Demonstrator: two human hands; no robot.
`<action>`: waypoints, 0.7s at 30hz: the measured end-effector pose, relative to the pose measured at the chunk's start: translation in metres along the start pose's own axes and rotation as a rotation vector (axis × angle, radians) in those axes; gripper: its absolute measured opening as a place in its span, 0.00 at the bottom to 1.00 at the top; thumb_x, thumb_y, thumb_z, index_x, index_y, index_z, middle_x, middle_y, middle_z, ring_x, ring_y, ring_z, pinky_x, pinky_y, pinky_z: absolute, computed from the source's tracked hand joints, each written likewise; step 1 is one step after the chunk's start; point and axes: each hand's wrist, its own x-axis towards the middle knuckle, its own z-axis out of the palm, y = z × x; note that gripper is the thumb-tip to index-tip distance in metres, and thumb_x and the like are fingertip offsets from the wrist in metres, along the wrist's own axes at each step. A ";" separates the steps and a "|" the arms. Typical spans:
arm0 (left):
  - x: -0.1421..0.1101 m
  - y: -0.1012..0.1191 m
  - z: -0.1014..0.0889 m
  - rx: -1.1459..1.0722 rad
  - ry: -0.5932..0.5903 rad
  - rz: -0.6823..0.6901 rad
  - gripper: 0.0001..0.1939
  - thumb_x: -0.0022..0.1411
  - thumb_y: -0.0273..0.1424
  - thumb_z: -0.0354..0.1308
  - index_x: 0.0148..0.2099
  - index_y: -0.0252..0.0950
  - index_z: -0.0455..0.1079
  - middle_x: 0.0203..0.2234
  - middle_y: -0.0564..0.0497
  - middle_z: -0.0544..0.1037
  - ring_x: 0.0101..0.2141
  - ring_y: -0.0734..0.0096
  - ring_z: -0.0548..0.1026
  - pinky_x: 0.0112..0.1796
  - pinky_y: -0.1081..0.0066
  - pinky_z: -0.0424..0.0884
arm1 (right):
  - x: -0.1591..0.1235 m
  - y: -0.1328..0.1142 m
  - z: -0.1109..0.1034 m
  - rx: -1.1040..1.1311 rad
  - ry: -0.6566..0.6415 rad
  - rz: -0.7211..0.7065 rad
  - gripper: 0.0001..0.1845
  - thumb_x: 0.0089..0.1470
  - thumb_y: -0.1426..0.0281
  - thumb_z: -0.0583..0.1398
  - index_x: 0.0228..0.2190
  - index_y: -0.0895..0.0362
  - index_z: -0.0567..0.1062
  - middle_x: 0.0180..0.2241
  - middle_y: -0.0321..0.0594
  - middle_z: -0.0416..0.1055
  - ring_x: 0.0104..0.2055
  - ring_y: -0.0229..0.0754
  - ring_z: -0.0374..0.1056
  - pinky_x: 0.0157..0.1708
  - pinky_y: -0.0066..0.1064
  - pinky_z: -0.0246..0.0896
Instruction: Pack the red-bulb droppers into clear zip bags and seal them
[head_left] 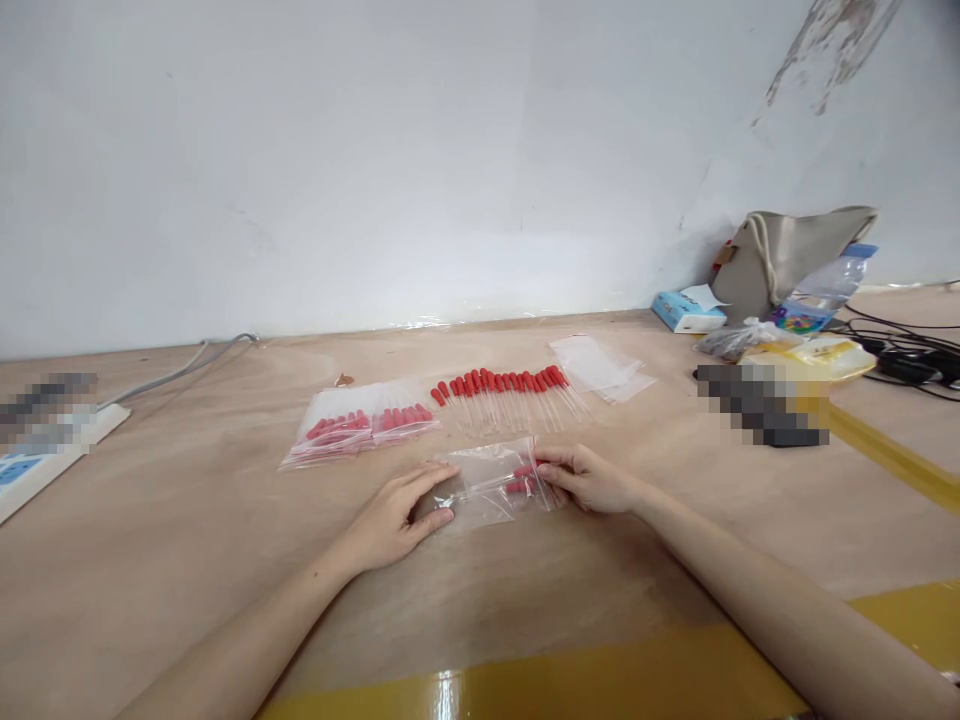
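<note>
I log the dropper bulbs [513, 382] as solid red, their stems [496, 410] colourless. Zip bag [486, 478]: transparent, red showing through. Worktop [187, 540]: pale brown, faintly grained; tape [570, 680]: amber-yellow. I read the wall [375, 150] as bluish white, brown-blotched at upper right; tissue packet [681, 314]: light blue, white; tote [802, 255]: grey-beige; bottle cap [862, 251]: blue.

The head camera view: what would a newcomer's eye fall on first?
The vivid row of red-bulbed droppers at the picture's centre. Just nearer, the right hand pinches one end of a clear zip bag, red bulbs showing inside, while the left hand rests at the other.
</note>
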 end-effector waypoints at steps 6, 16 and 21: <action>0.000 0.000 0.000 -0.004 -0.003 0.002 0.22 0.62 0.38 0.50 0.57 0.43 0.57 0.53 0.50 0.64 0.54 0.63 0.61 0.52 0.60 0.59 | 0.006 0.007 0.009 0.066 0.208 0.089 0.15 0.48 0.58 0.57 0.32 0.57 0.64 0.16 0.28 0.61 0.15 0.29 0.54 0.14 0.22 0.48; -0.001 0.000 0.001 -0.005 -0.009 0.017 0.21 0.62 0.38 0.50 0.57 0.43 0.58 0.53 0.50 0.65 0.54 0.63 0.60 0.53 0.60 0.59 | 0.001 0.007 -0.012 -0.180 0.358 0.096 0.16 0.47 0.60 0.55 0.32 0.59 0.73 0.18 0.33 0.66 0.17 0.32 0.57 0.18 0.24 0.51; 0.001 -0.001 0.000 -0.015 -0.004 0.044 0.20 0.63 0.37 0.49 0.56 0.43 0.59 0.53 0.50 0.65 0.54 0.63 0.61 0.53 0.59 0.59 | 0.025 0.003 -0.062 -0.585 0.758 0.190 0.05 0.42 0.71 0.58 0.26 0.59 0.72 0.25 0.38 0.71 0.26 0.35 0.64 0.28 0.25 0.57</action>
